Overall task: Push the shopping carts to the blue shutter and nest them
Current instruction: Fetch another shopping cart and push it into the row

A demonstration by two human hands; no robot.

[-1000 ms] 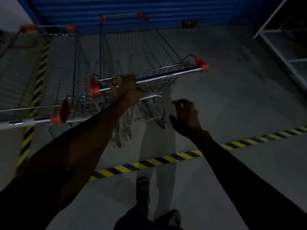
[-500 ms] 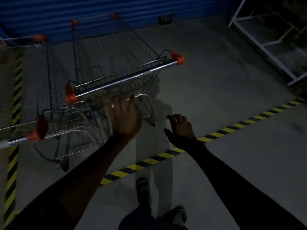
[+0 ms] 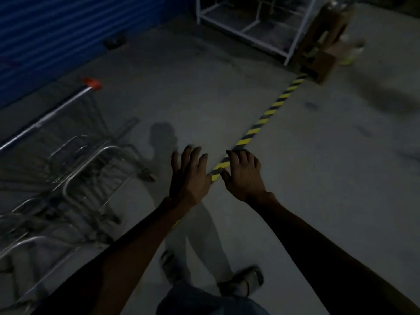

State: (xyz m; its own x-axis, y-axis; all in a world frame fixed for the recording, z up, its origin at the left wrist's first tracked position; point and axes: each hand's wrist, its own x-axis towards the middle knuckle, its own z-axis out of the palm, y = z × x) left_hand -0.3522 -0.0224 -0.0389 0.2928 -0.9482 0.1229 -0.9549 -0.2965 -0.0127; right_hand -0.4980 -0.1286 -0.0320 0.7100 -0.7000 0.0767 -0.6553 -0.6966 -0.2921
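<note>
Left hand [image 3: 189,176]: fingers spread, holding nothing. Right hand [image 3: 245,176]: fingers loosely bent, holding nothing. Carts [image 3: 68,169]: at nine o'clock, untouched, blurred. Shutter [image 3: 68,37]: at eleven o'clock. Striped tape [image 3: 268,119]: under hands.

No words, numbers or brand names can be read anywhere — the picture is dark and blurry. The only sign-like mark is the yellow-and-black striped tape [image 3: 264,122] on the floor [image 3: 204,92], running from the middle up toward 1 o'clock — a warning stripe with no letters on it.
</note>
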